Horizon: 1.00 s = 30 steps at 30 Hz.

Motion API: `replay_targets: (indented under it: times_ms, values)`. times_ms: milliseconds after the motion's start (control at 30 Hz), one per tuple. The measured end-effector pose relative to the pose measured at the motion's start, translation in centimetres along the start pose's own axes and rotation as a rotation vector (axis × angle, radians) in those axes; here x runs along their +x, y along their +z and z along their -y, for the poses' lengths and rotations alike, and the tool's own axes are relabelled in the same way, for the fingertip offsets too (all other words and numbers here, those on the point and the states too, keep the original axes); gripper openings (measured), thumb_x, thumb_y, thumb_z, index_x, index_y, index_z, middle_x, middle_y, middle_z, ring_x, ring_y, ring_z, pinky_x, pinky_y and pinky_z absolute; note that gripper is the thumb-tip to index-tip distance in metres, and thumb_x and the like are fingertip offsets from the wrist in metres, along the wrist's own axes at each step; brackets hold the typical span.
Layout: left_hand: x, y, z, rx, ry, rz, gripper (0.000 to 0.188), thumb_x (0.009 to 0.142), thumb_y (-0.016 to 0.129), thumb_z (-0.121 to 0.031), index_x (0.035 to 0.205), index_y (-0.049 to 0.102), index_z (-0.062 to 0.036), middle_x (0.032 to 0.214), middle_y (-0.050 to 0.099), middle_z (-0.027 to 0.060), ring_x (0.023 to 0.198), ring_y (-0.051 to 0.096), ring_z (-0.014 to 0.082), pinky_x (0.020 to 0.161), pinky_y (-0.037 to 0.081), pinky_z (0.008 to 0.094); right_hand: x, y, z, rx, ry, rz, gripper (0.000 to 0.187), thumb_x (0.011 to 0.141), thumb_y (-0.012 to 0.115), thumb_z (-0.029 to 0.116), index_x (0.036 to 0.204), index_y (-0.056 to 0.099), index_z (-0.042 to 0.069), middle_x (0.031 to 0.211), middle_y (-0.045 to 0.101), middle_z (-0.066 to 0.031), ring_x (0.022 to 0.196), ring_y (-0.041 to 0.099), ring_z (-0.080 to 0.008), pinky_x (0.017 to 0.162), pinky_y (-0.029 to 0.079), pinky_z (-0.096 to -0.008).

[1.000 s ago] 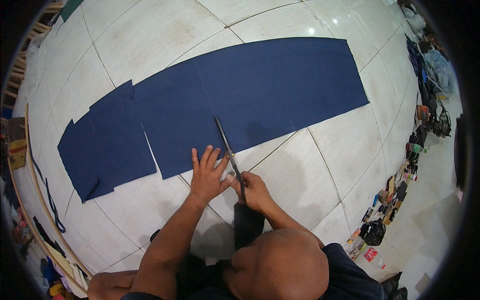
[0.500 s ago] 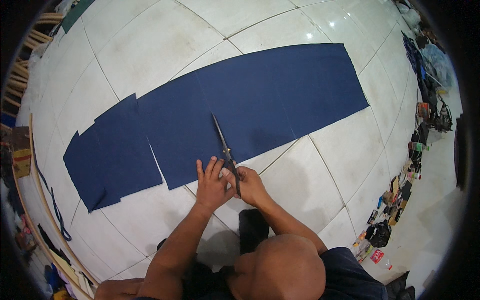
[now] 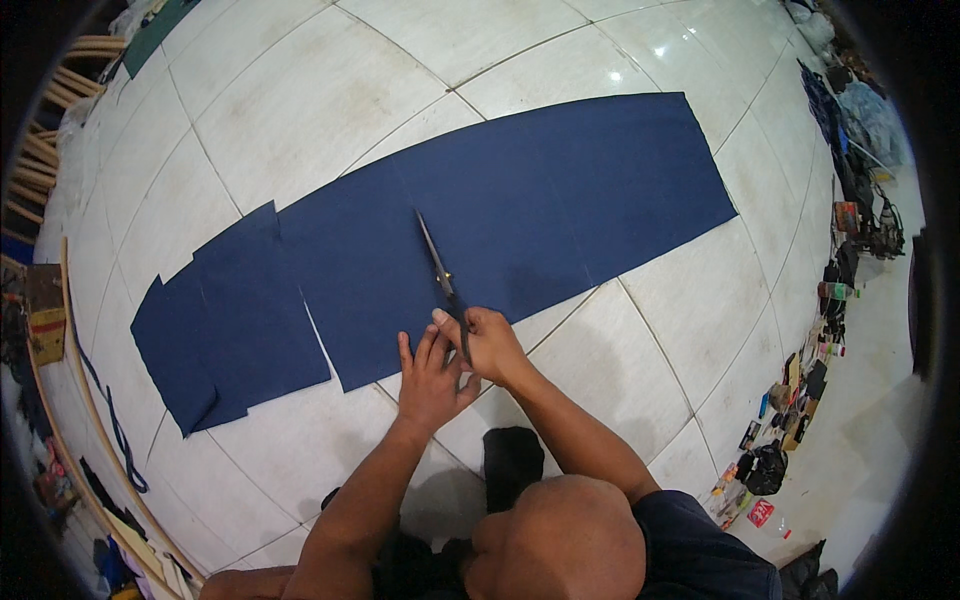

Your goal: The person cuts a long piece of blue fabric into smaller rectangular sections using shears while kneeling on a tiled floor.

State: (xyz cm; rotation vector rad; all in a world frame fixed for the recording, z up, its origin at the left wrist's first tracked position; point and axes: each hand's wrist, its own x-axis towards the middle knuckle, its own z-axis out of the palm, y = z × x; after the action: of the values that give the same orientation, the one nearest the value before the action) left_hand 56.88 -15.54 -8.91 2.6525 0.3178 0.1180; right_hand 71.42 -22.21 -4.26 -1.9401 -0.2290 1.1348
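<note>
A long piece of dark blue cloth [image 3: 510,200] lies spread on the tiled floor, with faint lines across it. A slit opens from its near edge toward the left, and the part on that side has a stepped outline. My right hand [image 3: 494,346] grips dark-handled scissors [image 3: 436,256] at the cloth's near edge. Their blades look closed and point away from me across the cloth, tip slightly left. Just left of it, my left hand [image 3: 432,384] has its fingers stretched out, fingertips on the cloth's near edge and nothing in its grasp.
White floor tiles [image 3: 310,100] surround the cloth. Along the right stand small bottles, boxes and a black bag [image 3: 766,468]. At the left are curved wooden poles [image 3: 75,340], a dark blue strap [image 3: 112,420] and a box [image 3: 45,300]. A dark-covered foot [image 3: 513,460] rests near my hands.
My right hand has moved a little away from me and over the cloth, carrying the scissors, whose tip sits farther up and left. My left hand keeps its place by the edge.
</note>
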Motion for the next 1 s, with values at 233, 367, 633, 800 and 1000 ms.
replay_targets:
  times_ms: [233,367,633,800,1000]
  values:
    - [-0.2,-0.1,0.1,0.017,-0.008,-0.017,0.053,0.084,0.072,-0.039,0.128,0.065,-0.0107,0.140,0.049,0.0180,0.140,0.040,0.0380,0.114,0.017,0.0732,1.6,0.4,2.3,-0.034,-0.019,-0.002,0.061,0.093,0.067,0.058,0.075,0.062,-0.001,0.061,0.059,-0.0084,0.050,0.056,-0.0149,0.047,0.044,-0.0306]
    - [-0.3,0.4,0.0,0.004,0.015,0.016,0.062,0.083,0.075,-0.038,0.138,0.058,-0.0151,0.144,0.043,0.0205,0.142,0.034,0.0396,0.115,0.013,0.0731,4.0,0.2,2.0,-0.069,-0.017,-0.011,0.071,0.091,0.063,0.067,0.077,0.065,-0.003,0.063,0.061,-0.0148,0.061,0.065,-0.0254,0.060,0.050,-0.0416]
    - [-0.2,-0.2,0.0,0.009,0.009,-0.001,0.068,0.082,0.075,-0.039,0.143,0.056,-0.0153,0.136,0.047,0.0197,0.139,0.037,0.0401,0.115,0.013,0.0725,5.4,0.5,5.0,-0.009,-0.022,-0.004,0.065,0.091,0.066,0.063,0.075,0.061,0.000,0.058,0.056,-0.0074,0.050,0.059,-0.0162,0.047,0.047,-0.0323]
    - [-0.2,-0.3,-0.2,-0.001,0.014,-0.018,0.068,0.082,0.075,-0.039,0.143,0.057,-0.0156,0.133,0.050,0.0205,0.137,0.039,0.0405,0.115,0.015,0.0724,6.6,0.3,6.0,-0.003,-0.046,0.003,0.065,0.091,0.066,0.063,0.074,0.060,0.001,0.058,0.054,-0.0046,0.049,0.058,-0.0146,0.044,0.046,-0.0298]
    - [-0.2,-0.9,-0.4,0.058,-0.019,-0.014,0.065,0.082,0.075,-0.039,0.140,0.059,-0.0159,0.133,0.052,0.0189,0.136,0.042,0.0398,0.115,0.016,0.0719,4.9,-1.4,5.6,-0.087,-0.117,0.060,0.059,0.092,0.068,0.058,0.080,0.062,0.002,0.061,0.056,-0.0037,0.052,0.059,-0.0139,0.049,0.047,-0.0286]
